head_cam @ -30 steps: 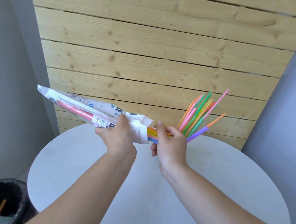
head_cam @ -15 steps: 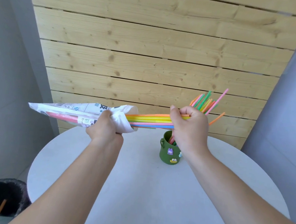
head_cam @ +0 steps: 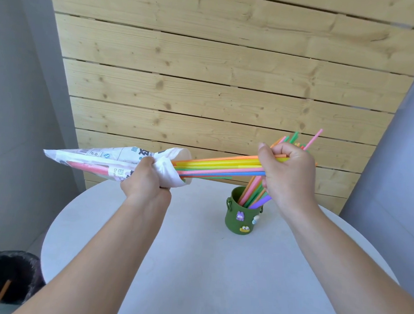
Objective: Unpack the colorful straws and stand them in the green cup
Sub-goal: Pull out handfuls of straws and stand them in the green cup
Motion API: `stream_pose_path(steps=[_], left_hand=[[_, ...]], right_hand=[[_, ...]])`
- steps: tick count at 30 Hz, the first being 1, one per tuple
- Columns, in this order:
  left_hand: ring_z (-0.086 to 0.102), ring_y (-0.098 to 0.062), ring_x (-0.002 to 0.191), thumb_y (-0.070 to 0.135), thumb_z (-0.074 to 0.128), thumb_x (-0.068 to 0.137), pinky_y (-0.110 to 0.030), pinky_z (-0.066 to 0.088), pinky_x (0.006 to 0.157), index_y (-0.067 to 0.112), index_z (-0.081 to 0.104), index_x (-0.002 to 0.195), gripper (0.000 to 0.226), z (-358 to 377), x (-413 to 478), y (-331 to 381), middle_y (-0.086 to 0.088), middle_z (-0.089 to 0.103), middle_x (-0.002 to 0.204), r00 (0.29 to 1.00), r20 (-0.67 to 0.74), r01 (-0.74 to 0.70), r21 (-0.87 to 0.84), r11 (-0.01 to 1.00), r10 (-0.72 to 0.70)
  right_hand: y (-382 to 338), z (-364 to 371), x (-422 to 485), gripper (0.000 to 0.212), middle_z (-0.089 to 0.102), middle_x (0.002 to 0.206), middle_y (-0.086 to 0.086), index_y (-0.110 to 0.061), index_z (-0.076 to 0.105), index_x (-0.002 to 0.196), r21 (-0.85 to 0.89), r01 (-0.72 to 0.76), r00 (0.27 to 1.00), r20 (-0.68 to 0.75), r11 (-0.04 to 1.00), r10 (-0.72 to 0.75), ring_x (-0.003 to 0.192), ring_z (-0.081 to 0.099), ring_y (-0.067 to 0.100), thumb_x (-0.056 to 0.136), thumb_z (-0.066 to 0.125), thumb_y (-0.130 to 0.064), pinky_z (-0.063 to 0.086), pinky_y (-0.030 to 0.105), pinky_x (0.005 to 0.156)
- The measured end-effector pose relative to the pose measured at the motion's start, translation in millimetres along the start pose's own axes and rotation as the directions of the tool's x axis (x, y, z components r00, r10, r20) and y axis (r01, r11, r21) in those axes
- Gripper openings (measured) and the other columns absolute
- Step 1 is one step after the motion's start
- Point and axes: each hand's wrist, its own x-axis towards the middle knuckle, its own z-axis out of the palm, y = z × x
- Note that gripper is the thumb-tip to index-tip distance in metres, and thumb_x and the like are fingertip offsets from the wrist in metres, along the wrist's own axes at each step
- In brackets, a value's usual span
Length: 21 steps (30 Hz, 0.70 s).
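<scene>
"Head view, mid-frame: why does the left hand point(head_cam: 148, 181) hold the white printed plastic packet point(head_cam: 90, 157) lying level?"

"So that its mouth faces the right hand point(head_cam: 289, 175). The left fingers are curled tight round the bunched opening, which I judge braces the bag against the pull."

"And the right?"

"Its fingers are closed round a bundle of thin colourful plastic straws point(head_cam: 220, 164). The bundle spans the gap between the hands, with one end inside the packet mouth."

"Where do they go?"

"Into the dark green cup point(head_cam: 237, 219) with little stickers. It stands on the round white desk point(head_cam: 193, 266), just below the right hand. A batch of straws point(head_cam: 252, 192) leans in it already, tips fanning toward the upper right. Something pink-red shows through the packet, likely more straws, so the job looks partway done."

"Anything else?"

"A black bin point(head_cam: 1, 277) at lower left."
</scene>
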Motion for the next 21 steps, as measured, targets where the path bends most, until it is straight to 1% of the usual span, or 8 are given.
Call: stream_pose_path(steps=[2, 5, 7, 9, 14, 17, 19, 21], left_hand=[[0.068, -0.013, 0.080, 0.012, 0.067, 0.093, -0.029, 0.056, 0.070, 0.021, 0.053, 0.106, 0.022, 0, 0, -1, 0.005, 0.068, 0.101, 1.000, 0.003, 0.011, -0.005, 1.000, -0.011], [0.067, -0.014, 0.084, 0.012, 0.067, 0.093, -0.033, 0.059, 0.083, 0.021, 0.052, 0.115, 0.028, 0, 2, 1, 0.004, 0.066, 0.103, 1.000, -0.019, 0.013, -0.003, 1.000, -0.013], [0.066, -0.014, 0.084, 0.013, 0.067, 0.094, -0.034, 0.058, 0.089, 0.021, 0.052, 0.117, 0.029, -1, 4, 1, 0.005, 0.066, 0.103, 1.000, -0.027, 0.013, 0.002, 1.000, -0.013], [0.065, -0.013, 0.081, 0.014, 0.067, 0.095, -0.034, 0.058, 0.088, 0.022, 0.052, 0.115, 0.026, -1, 5, -1, 0.005, 0.065, 0.099, 0.999, -0.031, 0.021, 0.007, 1.000, -0.021], [0.063, -0.013, 0.081, 0.014, 0.067, 0.096, -0.035, 0.057, 0.091, 0.023, 0.051, 0.113, 0.025, 0, 4, -5, 0.006, 0.064, 0.098, 0.999, -0.036, 0.037, -0.011, 0.999, -0.038], [0.066, -0.015, 0.086, 0.013, 0.066, 0.095, -0.036, 0.058, 0.092, 0.024, 0.051, 0.114, 0.027, -3, 6, -5, 0.004, 0.067, 0.107, 0.998, -0.047, 0.052, -0.027, 0.998, -0.053], [0.070, -0.019, 0.096, 0.010, 0.066, 0.093, -0.042, 0.058, 0.099, 0.024, 0.053, 0.114, 0.028, -4, 9, -4, 0.002, 0.069, 0.118, 0.997, -0.047, 0.064, -0.048, 0.997, -0.066], [0.069, -0.018, 0.094, 0.008, 0.063, 0.094, -0.044, 0.057, 0.102, 0.024, 0.053, 0.117, 0.029, -5, 11, -3, 0.002, 0.069, 0.123, 0.996, -0.048, 0.066, -0.060, 0.996, -0.069]], right_hand=[[1, -2, 2, 0.044, 0.036, 0.036, -0.009, -0.019, 0.051, 0.052, -0.022, 0.013, 1.000, 0.001, 1.000, -0.013, 0.035, 0.039, 0.022, 0.089, 0.070, -0.031, 0.039, 0.028, 0.046], [0, -8, 9, 0.038, 0.037, 0.036, -0.008, -0.023, 0.056, 0.052, -0.064, 0.034, 0.999, 0.007, 0.997, -0.034, 0.041, 0.042, 0.023, 0.085, 0.069, -0.039, 0.041, 0.038, 0.049], [-3, -13, 14, 0.038, 0.039, 0.036, -0.008, -0.023, 0.057, 0.053, -0.061, 0.027, 1.000, -0.002, 0.998, -0.027, 0.039, 0.043, 0.022, 0.085, 0.069, -0.039, 0.039, 0.034, 0.047], [-3, -17, 18, 0.041, 0.039, 0.034, -0.009, -0.020, 0.054, 0.053, -0.045, 0.015, 1.000, -0.019, 0.999, -0.015, 0.032, 0.042, 0.019, 0.088, 0.070, -0.034, 0.036, 0.027, 0.045], [-1, -19, 19, 0.041, 0.040, 0.032, -0.009, -0.018, 0.053, 0.055, -0.053, 0.016, 1.000, -0.026, 0.998, -0.017, 0.028, 0.041, 0.015, 0.089, 0.069, -0.032, 0.034, 0.023, 0.043], [1, -20, 20, 0.038, 0.042, 0.036, -0.008, -0.013, 0.058, 0.059, -0.052, 0.013, 1.000, -0.025, 0.999, -0.014, 0.030, 0.042, 0.016, 0.089, 0.070, -0.033, 0.036, 0.024, 0.042], [1, -21, 21, 0.037, 0.044, 0.043, -0.001, -0.006, 0.060, 0.065, -0.045, 0.005, 0.999, -0.046, 0.999, -0.007, 0.031, 0.041, 0.017, 0.088, 0.070, -0.034, 0.037, 0.024, 0.041], [2, -24, 23, 0.036, 0.047, 0.049, 0.005, -0.007, 0.061, 0.067, -0.042, -0.006, 0.998, -0.065, 0.999, 0.003, 0.031, 0.042, 0.015, 0.089, 0.070, -0.034, 0.037, 0.024, 0.040]])
